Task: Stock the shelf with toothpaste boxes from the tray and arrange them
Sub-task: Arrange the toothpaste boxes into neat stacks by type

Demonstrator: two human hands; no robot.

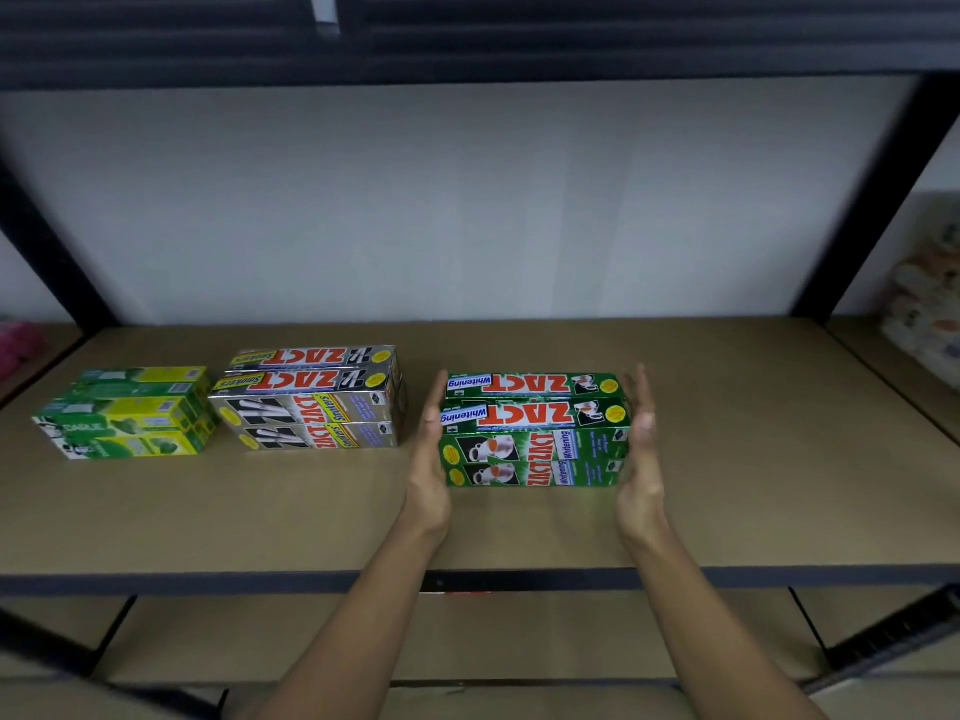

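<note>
Green boxes point(535, 433): toothpaste cartons, shiny green, red "ZACT" lettering, blue "Whitening" on a white band, cup pictures and yellow round marks. The top print reads upside down from the head view.
Green stack make-up: two layers, two cartons per layer, one behind the other; long sides face front, edges flush.
Green stack place: on the shelf point(727, 485), right of centre, set back from the front edge.
Left hand point(430, 454): grip wide, fingers straight and together, palm flat against the stack's left end. Nothing is clasped.
Right hand point(643, 449): grip wide, fingers straight, palm facing the stack's right end. Whether it touches or is just beside, I cannot tell (blur).
Silver boxes point(311, 402): "ZACT Smokers" cartons, same two-by-two stack, left of the green stack with a gap between.
Yellow-green boxes point(130, 413): far left, stacked two high, slightly skewed; count unclear.
Shelf contents: three carton groups in one row on a brown board.
Lower shelf point(208, 636): brown board visible beneath.
</note>
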